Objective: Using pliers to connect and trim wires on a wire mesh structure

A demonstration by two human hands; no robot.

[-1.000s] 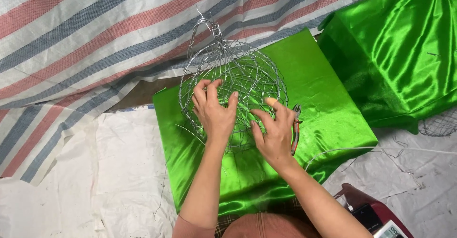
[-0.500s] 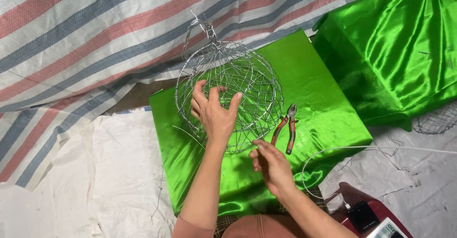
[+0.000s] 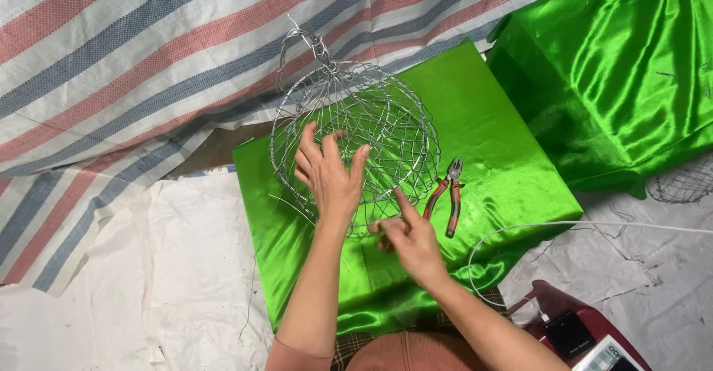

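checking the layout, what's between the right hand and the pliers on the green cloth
In the head view, only bare green satin cloth lies between the right hand and the pliers; the wire frame sits up and left of that gap.

Bright, even daylight, soft shadows, sheen glaring off the green satin cloth (image 3: 483,118); focus sharp.

support: green satin-covered board (image 3: 505,133) | on it: wire basket (image 3: 356,126), pliers (image 3: 448,193)
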